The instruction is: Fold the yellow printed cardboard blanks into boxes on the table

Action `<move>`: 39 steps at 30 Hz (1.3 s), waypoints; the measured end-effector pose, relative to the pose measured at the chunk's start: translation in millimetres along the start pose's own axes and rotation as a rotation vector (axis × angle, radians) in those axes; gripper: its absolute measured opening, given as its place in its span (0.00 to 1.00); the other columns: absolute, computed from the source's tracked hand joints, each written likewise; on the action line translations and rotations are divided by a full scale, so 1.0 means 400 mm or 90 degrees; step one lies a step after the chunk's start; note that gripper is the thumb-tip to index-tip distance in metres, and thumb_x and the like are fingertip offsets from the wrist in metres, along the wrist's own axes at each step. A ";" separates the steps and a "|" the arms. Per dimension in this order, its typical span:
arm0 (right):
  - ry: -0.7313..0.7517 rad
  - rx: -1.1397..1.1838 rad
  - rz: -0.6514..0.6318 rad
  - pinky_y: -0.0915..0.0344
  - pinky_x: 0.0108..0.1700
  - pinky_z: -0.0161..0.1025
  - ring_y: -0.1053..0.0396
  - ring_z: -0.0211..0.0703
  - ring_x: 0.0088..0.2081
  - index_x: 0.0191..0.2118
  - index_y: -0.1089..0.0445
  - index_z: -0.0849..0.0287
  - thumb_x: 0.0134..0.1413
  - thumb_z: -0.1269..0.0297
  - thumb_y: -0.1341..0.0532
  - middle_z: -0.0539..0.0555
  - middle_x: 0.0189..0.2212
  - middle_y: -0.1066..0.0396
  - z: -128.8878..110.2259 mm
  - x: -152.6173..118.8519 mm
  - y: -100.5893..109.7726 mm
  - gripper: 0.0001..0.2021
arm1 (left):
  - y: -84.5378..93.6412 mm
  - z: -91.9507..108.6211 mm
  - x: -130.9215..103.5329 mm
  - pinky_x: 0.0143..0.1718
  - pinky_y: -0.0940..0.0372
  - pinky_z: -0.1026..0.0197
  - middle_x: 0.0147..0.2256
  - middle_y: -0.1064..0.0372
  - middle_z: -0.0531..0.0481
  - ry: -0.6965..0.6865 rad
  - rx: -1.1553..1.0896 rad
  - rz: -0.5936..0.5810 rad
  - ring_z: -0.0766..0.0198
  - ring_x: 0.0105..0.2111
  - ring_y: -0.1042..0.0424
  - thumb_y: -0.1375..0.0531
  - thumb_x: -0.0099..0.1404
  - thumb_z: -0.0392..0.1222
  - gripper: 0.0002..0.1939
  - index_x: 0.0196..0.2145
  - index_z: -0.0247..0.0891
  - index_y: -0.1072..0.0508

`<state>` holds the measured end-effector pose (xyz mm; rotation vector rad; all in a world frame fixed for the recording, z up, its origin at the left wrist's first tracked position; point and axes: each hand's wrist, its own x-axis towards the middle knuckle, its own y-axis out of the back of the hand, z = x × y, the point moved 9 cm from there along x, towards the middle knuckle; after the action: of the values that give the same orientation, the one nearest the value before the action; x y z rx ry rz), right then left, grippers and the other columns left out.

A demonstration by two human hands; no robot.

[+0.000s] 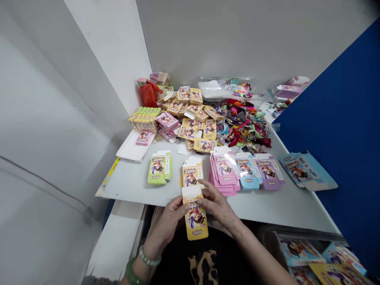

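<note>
Held out in front of me is a yellow card box (196,225) with a printed cartoon figure; its pale top flap is up. My left hand (170,221) pinches its left edge between thumb and fingers. My right hand (218,206) grips its upper right side, the thumb on the front. Just beyond, on the table, lies a stack of flat yellow boxes (191,174). Left of that is a stack of green boxes (158,169). To the right are flat pink boxes (225,170), blue boxes (247,170) and purple boxes (268,172).
Filled yellow boxes (192,126) lie heaped behind, beside a pile of colourful hair ties (243,122). A bundled row of boxes (145,119) and a red bag (150,95) stand at the left. A large blue carton (307,172) overhangs the table's right edge.
</note>
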<state>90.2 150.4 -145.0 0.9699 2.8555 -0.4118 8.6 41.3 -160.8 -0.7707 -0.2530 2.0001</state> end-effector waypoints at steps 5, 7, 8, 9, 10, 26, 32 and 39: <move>0.240 -0.316 -0.041 0.32 0.50 0.46 0.27 0.48 0.46 0.30 0.30 0.56 0.60 0.60 0.41 0.57 0.42 0.24 -0.124 -0.023 -0.013 0.09 | 0.007 -0.005 0.009 0.42 0.31 0.59 0.34 0.22 0.49 -0.004 0.019 0.032 0.60 0.34 0.25 0.27 0.55 0.50 0.19 0.40 0.36 0.21; 0.244 -0.351 -0.069 0.32 0.48 0.45 0.27 0.46 0.43 0.29 0.31 0.56 0.61 0.60 0.41 0.57 0.40 0.24 -0.131 -0.026 -0.024 0.11 | 0.008 -0.009 0.012 0.40 0.31 0.60 0.34 0.22 0.50 -0.009 0.010 0.035 0.62 0.33 0.26 0.27 0.55 0.50 0.19 0.39 0.36 0.22; 0.224 -0.344 -0.071 0.32 0.46 0.43 0.27 0.45 0.42 0.27 0.32 0.56 0.61 0.59 0.41 0.56 0.39 0.24 -0.127 -0.024 -0.023 0.11 | 0.008 -0.011 0.013 0.40 0.30 0.60 0.34 0.23 0.51 -0.011 0.011 0.036 0.62 0.33 0.26 0.27 0.55 0.50 0.19 0.39 0.37 0.22; 0.196 -0.330 -0.066 0.32 0.45 0.42 0.28 0.45 0.40 0.27 0.33 0.56 0.60 0.59 0.40 0.55 0.37 0.25 -0.119 -0.022 -0.021 0.12 | 0.007 -0.012 0.013 0.40 0.30 0.61 0.35 0.23 0.51 -0.014 0.018 0.037 0.62 0.33 0.26 0.27 0.55 0.50 0.19 0.40 0.37 0.22; 0.164 -0.313 -0.061 0.32 0.43 0.41 0.28 0.44 0.38 0.27 0.33 0.56 0.59 0.58 0.39 0.54 0.35 0.26 -0.109 -0.019 -0.019 0.11 | 0.006 -0.010 0.012 0.40 0.30 0.61 0.35 0.23 0.51 -0.020 0.030 0.040 0.62 0.33 0.26 0.28 0.56 0.51 0.19 0.40 0.37 0.23; 0.014 -0.340 -0.034 0.35 0.39 0.39 0.28 0.44 0.35 0.35 0.23 0.55 0.56 0.58 0.41 0.53 0.32 0.23 -0.070 -0.014 -0.019 0.11 | -0.013 0.025 -0.009 0.40 0.29 0.60 0.34 0.22 0.50 -0.118 0.044 0.071 0.62 0.34 0.24 0.27 0.55 0.49 0.24 0.45 0.37 0.26; 0.078 -0.412 -0.106 0.32 0.41 0.38 0.25 0.45 0.40 0.42 0.22 0.56 0.65 0.55 0.45 0.55 0.39 0.21 -0.112 -0.045 -0.041 0.16 | -0.007 0.026 -0.016 0.35 0.31 0.63 0.29 0.27 0.54 -0.126 0.091 0.057 0.65 0.30 0.28 0.29 0.58 0.49 0.28 0.54 0.39 0.28; 0.023 -0.365 -0.019 0.30 0.39 0.38 0.24 0.45 0.37 0.38 0.21 0.55 0.60 0.57 0.43 0.53 0.36 0.20 -0.071 -0.021 -0.010 0.13 | -0.014 0.033 -0.024 0.36 0.32 0.62 0.29 0.29 0.55 -0.146 0.199 0.051 0.66 0.29 0.30 0.31 0.60 0.47 0.27 0.56 0.38 0.27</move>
<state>94.3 150.5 -115.5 0.8181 2.7558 0.4104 8.0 38.1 -143.7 -0.3581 -0.0387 2.1382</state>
